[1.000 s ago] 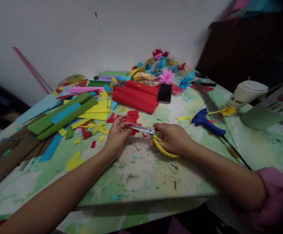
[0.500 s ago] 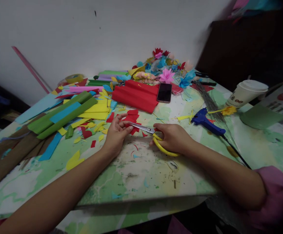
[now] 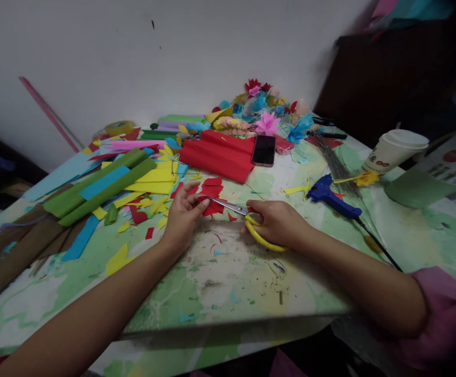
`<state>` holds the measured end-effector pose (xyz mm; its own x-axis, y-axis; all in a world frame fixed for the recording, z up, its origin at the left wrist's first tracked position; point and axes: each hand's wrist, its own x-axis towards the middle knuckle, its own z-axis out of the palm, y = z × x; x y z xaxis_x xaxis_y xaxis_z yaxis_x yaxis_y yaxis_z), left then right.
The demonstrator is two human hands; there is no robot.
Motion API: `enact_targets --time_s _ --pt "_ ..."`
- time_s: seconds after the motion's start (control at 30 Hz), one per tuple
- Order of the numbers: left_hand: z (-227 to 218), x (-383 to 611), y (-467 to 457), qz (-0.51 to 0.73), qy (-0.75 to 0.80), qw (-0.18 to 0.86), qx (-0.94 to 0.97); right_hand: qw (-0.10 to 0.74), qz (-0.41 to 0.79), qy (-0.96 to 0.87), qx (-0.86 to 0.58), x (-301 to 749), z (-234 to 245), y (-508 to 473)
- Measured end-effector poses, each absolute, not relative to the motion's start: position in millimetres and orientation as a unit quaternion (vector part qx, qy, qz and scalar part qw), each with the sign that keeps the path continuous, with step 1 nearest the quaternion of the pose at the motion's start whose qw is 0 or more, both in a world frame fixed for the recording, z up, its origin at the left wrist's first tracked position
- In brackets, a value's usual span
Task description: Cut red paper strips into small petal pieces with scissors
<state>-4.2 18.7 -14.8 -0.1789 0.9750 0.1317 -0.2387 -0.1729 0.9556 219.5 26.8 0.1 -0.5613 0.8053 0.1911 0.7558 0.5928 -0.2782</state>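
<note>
My left hand [image 3: 183, 217] pinches a small piece of red paper [image 3: 211, 201] just above the table [image 3: 220, 277]. My right hand [image 3: 279, 222] grips yellow-handled scissors [image 3: 247, 222]; their metal blades point left and meet the red piece. More red scraps lie right behind the held piece. Both forearms rest over the table's front edge.
Green, blue and yellow paper strips [image 3: 102, 186] pile at the left. A folded red sheet [image 3: 220, 152] and a phone [image 3: 264, 150] lie behind my hands, paper flowers [image 3: 267, 110] beyond. A blue glue gun [image 3: 330, 199] and a lidded paper cup [image 3: 393, 152] stand at the right.
The scissors' blades have slid a little further into the red piece, and my left fingers have shifted on it. The hands stay in the same place.
</note>
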Motion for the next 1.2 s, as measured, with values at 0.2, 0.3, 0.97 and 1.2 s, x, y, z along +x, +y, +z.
enact_targets --time_s 0.2,0.3,0.97,1.2 --pt "-13.5 -4.9 17.5 0.637 0.438 0.465 0.432 0.148 0.084 -0.878 -0.448 218.6 1.2 26.2" --pt "-13.4 -5.3 17.2 0.631 0.444 0.461 0.438 0.145 0.080 -0.878 -0.450 219.0 1.5 26.0" --pt "-12.5 -10.0 19.5 0.613 0.453 0.457 0.458 0.144 0.079 -0.881 -0.444 221.0 1.2 26.3" --pt "-11.6 -10.1 20.6 0.626 0.449 0.455 0.445 0.144 0.086 -0.878 -0.447 221.5 -1.1 27.2"
